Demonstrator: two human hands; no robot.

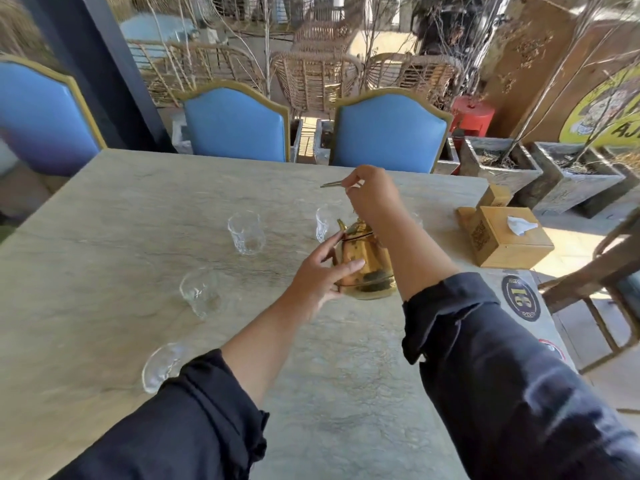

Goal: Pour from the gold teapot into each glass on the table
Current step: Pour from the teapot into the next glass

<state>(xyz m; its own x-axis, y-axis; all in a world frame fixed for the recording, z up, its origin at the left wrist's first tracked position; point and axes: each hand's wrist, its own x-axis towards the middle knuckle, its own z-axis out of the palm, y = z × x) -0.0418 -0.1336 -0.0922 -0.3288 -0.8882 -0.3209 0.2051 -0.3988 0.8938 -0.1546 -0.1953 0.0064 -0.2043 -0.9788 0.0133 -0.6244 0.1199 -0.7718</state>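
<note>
The gold teapot [367,268] stands on the marble table [104,237], just right of centre. My left hand [320,273] rests against its left side, fingers spread on the body. My right hand [372,199] is above it, fingers closed on the thin metal handle [332,183], which is raised and points left. Clear glasses stand around the pot: one far centre [246,232], one just behind the pot [323,223], one to the left [200,292], and one near my left sleeve [162,365]. All look empty.
A wooden tissue box [509,240] and a small wooden holder [493,197] sit at the table's right. A round sticker [521,297] marks the right edge. Blue chairs [239,123] line the far side. Stone planters [498,161] and a wooden chair [602,271] stand to the right.
</note>
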